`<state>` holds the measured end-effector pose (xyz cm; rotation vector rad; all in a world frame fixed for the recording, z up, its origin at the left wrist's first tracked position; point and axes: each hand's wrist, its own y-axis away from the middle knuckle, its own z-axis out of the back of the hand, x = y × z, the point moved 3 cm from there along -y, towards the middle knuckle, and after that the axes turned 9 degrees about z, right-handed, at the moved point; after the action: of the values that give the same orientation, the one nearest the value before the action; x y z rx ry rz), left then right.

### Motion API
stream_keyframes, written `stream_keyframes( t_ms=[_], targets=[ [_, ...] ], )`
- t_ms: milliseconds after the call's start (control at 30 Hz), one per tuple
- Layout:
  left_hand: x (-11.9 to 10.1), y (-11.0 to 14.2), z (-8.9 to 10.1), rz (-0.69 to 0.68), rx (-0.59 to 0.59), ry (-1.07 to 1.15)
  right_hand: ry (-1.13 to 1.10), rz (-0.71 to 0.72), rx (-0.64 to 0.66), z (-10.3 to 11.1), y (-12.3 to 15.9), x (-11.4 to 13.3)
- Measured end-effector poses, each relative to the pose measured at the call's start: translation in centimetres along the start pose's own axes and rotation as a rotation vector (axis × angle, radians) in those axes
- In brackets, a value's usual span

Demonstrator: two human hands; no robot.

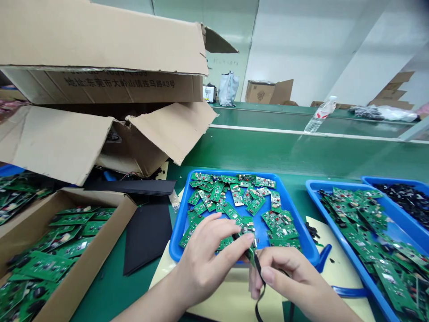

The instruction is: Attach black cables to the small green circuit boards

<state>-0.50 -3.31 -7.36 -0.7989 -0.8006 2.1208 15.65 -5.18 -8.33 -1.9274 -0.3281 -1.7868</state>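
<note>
My left hand (211, 255) is closed, its thumb and fingers pinching a small green circuit board (251, 256) above the front edge of a blue tray (295, 203). My right hand (288, 273) sits just to the right, with thumb and forefinger closed on a narrow black strip (260, 268). The strip's upper end reaches the board, and its lower part curls down below my fingers. Whether it is stuck to the board I cannot tell. Many loose green boards lie spread in the tray beyond my hands.
At left, an open carton (97, 250) holds more boards, beside black sheets (149, 237). Big cardboard boxes (134, 49) stand behind. A second blue tray (311, 188) of boards is at right. Near it lies a blue-handled tool (350, 291). A water bottle (320, 115) stands on the ledge.
</note>
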Motion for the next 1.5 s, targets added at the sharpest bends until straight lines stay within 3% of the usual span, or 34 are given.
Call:
stream_keyframes(
  t_ms=[300,567,700,867,1000,1100,1267,1400,1500],
  targets=[
    [-0.1,-0.8,-0.4,0.063,0.05,0.151,-0.317,-0.098,-0.001,-0.5,-0.2,-1.2],
    [0.2,-0.5,-0.6,0.109,0.152,0.233,-0.288,-0.118,0.005,-0.3,-0.3,-1.3],
    [0.4,-0.5,-0.8,0.165,0.277,0.357,-0.131,-0.129,-0.011,0.1,-0.3,-1.3],
    [0.6,-0.5,-1.1,0.41,0.533,0.519,0.232,-0.082,-0.082,0.6,-0.2,-1.1],
    [0.5,-0.6,-1.1,0.592,0.679,0.644,0.434,0.052,-0.13,0.5,-0.3,-0.7],
    [0.5,-0.7,-1.2,0.695,0.678,0.747,0.551,0.151,-0.163,0.5,-0.5,-0.2],
    [0.6,-0.6,-1.6,0.781,0.616,0.831,0.505,0.14,-0.129,0.3,-0.5,0.0],
    [0.8,-0.4,-1.7,0.847,0.534,0.864,0.605,0.185,-0.258,0.7,-0.5,-0.1],
    [0.9,-0.4,-1.6,0.927,0.478,0.967,0.629,0.219,-0.265,0.8,-0.6,-0.2]
  ],
)
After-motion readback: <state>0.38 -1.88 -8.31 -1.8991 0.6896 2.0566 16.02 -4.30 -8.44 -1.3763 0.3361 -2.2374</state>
